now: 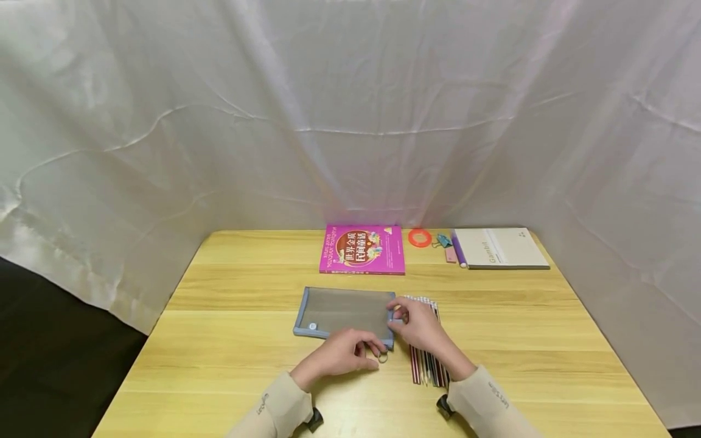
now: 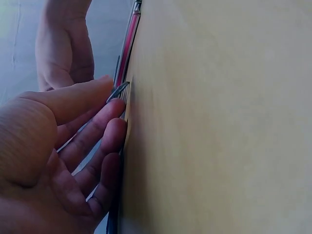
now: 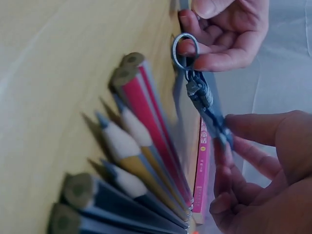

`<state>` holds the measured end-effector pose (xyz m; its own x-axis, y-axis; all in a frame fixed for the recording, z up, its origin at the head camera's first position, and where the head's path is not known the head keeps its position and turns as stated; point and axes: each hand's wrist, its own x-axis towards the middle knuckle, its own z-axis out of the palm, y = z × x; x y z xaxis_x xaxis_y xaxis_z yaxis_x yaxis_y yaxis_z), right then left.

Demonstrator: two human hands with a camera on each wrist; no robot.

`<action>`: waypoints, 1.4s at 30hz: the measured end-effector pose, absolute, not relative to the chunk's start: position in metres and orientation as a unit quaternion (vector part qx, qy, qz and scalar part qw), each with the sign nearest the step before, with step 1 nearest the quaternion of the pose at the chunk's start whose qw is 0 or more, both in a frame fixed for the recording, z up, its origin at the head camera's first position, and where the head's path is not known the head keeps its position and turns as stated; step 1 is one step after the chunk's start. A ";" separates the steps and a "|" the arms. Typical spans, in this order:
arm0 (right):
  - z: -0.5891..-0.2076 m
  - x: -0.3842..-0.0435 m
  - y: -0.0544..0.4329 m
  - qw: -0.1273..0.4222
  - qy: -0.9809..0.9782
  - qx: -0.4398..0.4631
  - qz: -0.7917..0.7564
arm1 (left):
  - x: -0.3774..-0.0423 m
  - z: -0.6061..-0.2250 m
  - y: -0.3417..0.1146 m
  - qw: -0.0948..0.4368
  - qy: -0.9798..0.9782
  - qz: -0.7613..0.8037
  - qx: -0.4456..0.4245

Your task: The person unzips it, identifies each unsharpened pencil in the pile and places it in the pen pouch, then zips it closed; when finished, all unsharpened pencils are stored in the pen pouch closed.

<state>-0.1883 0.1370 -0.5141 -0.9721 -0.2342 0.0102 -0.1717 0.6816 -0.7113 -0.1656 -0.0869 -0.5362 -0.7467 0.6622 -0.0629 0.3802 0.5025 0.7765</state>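
A flat pencil pouch (image 1: 345, 311) with grey see-through mesh and blue edging lies on the table. My right hand (image 1: 417, 325) pinches its right edge between thumb and fingers. Beside the pouch's near right corner is my left hand (image 1: 350, 351), fingers loosely bent and thumb apart. A metal ring (image 3: 185, 51) on a zip pull (image 3: 200, 92) hangs off that corner. In the right wrist view, the ring overlaps the left fingertips. Under and beside my right wrist lies a row of pencils (image 1: 428, 368), some sharpened, others with flat ends.
Behind the pouch lies a pink book (image 1: 362, 250). To its right are an orange-red ring (image 1: 420, 238), teal binder clips (image 1: 444, 240), a pink eraser (image 1: 451, 255), a purple marker (image 1: 459, 249) and a pale notebook (image 1: 504, 248). Grey cloth (image 1: 350, 115) hangs around the wooden table (image 1: 230, 353).
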 end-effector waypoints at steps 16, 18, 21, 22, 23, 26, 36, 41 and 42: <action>-0.514 -0.193 0.134 0.078 0.891 -0.143 -0.423 | -0.166 -0.539 -0.079 0.146 0.860 0.399 0.284; -0.514 -0.194 0.133 0.079 0.890 -0.137 -0.427 | -0.165 -0.538 -0.077 0.140 0.863 0.394 0.284; -0.514 -0.195 0.132 0.078 0.891 -0.127 -0.429 | -0.164 -0.537 -0.075 0.128 0.868 0.382 0.289; -0.514 -0.195 0.132 0.078 0.891 -0.122 -0.430 | -0.163 -0.537 -0.074 0.125 0.870 0.378 0.291; -0.514 -0.195 0.132 0.080 0.891 -0.116 -0.432 | -0.162 -0.537 -0.073 0.121 0.871 0.374 0.294; -0.514 -0.194 0.132 0.082 0.891 -0.101 -0.435 | -0.160 -0.537 -0.072 0.112 0.875 0.362 0.302; -0.514 -0.193 0.132 0.087 0.892 -0.084 -0.435 | -0.158 -0.535 -0.071 0.086 0.875 0.336 0.337; -0.515 -0.192 0.133 0.088 0.892 -0.083 -0.435 | -0.158 -0.538 -0.071 0.093 0.873 0.349 0.326; -0.515 -0.192 0.133 0.089 0.892 -0.083 -0.435 | -0.158 -0.538 -0.071 0.093 0.873 0.352 0.325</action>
<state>-0.1923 0.1327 -0.5146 -0.9702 -0.2264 -0.0862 -0.0714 0.6072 -0.7913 -0.1579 -0.0709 -0.5383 -0.7708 0.6337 0.0657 0.5023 0.5410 0.6745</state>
